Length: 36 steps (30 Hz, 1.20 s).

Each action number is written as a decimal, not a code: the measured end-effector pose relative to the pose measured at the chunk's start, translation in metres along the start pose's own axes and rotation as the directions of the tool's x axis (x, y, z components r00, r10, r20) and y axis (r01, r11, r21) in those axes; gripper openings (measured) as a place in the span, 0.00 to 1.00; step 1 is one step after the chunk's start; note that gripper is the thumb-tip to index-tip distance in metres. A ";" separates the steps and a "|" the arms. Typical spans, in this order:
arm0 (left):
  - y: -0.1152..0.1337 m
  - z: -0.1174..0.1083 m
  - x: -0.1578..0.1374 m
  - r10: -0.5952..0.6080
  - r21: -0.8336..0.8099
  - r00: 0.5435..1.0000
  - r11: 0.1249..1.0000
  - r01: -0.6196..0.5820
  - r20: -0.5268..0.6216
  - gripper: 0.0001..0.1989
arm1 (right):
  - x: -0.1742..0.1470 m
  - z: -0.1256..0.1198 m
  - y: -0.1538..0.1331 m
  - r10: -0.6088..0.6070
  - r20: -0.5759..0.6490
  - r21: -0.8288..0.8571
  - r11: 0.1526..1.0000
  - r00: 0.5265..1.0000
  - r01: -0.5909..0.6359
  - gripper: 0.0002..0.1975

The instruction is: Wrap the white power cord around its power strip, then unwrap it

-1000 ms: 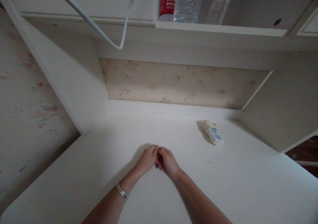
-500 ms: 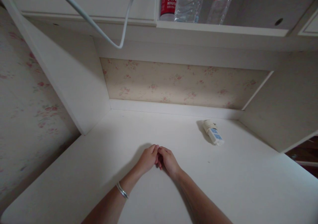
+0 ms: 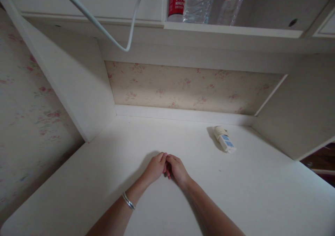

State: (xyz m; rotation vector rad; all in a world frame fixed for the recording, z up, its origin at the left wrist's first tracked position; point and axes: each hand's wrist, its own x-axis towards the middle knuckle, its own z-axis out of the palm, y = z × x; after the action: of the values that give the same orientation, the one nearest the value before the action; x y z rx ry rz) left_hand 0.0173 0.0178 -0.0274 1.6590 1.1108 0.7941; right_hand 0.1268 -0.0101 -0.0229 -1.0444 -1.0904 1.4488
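Note:
My left hand [image 3: 156, 167] and my right hand [image 3: 178, 170] rest together on the white desk top [image 3: 162, 204], fingertips touching. The fingers of both are curled inward, and no object shows in either one. Some of the fingers are hidden under the hands. A silver bangle [image 3: 128, 200] circles my left wrist. Farther back and to the right lies what looks like a white power strip [image 3: 226, 142], with blue labels and a pale cord [image 3: 220, 131] wound at its far end. Neither hand touches it.
Side panels [image 3: 75, 79] flank the desk at left and right. Overhead, a shelf holds a red-labelled bottle [image 3: 177, 0] and clear plastic bottles [image 3: 197, 4]. A pale bent rod or cable [image 3: 104, 31] hangs at upper left. Floral wallpaper [image 3: 183, 87] covers the back.

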 end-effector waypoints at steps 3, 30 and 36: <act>-0.001 0.000 0.000 -0.001 0.001 1.000 1.000 0.001 0.001 0.22 | 0.000 -0.001 0.001 0.001 0.004 -0.003 1.000 1.000 -0.001 0.14; 0.002 0.002 -0.003 -0.028 -0.014 0.999 1.000 0.028 0.041 0.20 | 0.023 -0.097 -0.068 -0.259 -0.299 -0.834 0.538 0.919 -0.120 0.11; 0.003 0.002 -0.005 0.016 -0.005 0.999 1.000 -0.016 0.041 0.17 | 0.028 -0.217 -0.113 -0.463 -0.620 -0.770 0.204 0.634 -0.604 0.32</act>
State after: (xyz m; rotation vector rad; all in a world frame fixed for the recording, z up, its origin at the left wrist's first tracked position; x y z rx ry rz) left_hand 0.0183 0.0124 -0.0249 1.6748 1.0677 0.7688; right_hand 0.3573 0.0513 0.0372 -2.4269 -1.2037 -0.1400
